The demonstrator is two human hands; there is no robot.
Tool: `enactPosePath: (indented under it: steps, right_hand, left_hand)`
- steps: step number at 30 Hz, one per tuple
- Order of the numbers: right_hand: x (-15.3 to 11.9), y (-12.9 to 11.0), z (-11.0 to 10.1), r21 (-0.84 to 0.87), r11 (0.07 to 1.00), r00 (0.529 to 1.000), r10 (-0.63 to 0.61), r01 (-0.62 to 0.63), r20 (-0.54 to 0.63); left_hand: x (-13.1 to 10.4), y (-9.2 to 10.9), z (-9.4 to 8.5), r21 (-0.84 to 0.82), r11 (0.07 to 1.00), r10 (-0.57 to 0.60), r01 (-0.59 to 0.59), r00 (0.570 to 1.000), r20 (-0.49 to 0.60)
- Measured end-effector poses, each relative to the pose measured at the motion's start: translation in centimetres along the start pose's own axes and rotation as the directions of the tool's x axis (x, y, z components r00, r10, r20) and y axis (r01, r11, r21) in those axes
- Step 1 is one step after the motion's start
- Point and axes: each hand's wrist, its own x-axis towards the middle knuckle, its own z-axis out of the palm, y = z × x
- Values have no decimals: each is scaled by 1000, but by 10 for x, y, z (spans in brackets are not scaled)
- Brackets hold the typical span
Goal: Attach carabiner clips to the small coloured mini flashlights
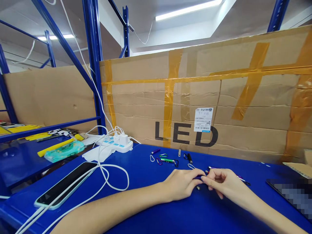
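Note:
My left hand is closed around a small dark purple tube, most of it hidden by the fingers. Thumb and fingertips of my right hand pinch its right end, so both hands meet there. Just below the fingertips, a tiny metal piece lies on the blue table. Beyond the hands are a green tube with a black clip, a silver cylinder, a black tube and a purple tube. Several small carabiners, including a silver one, lie among them.
A phone with white cables lies at the left, near a white power strip. A cardboard wall closes off the back. A dark flat object, partly pixelated, sits at the right edge. Blue rack posts rise behind.

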Motion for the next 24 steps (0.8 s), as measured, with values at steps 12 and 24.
enactPosePath:
  steps: [12, 24]
  right_hand:
    - [1, 4, -1, -30, 999, 1000, 20, -19, 21]
    - [1, 4, -1, -41, 999, 1000, 22, -21, 21]
  left_hand:
    - [1, -1, 0, 51, 998, -45, 44, 999, 20]
    - [1, 0, 0, 68, 996, -50, 49, 999, 20]
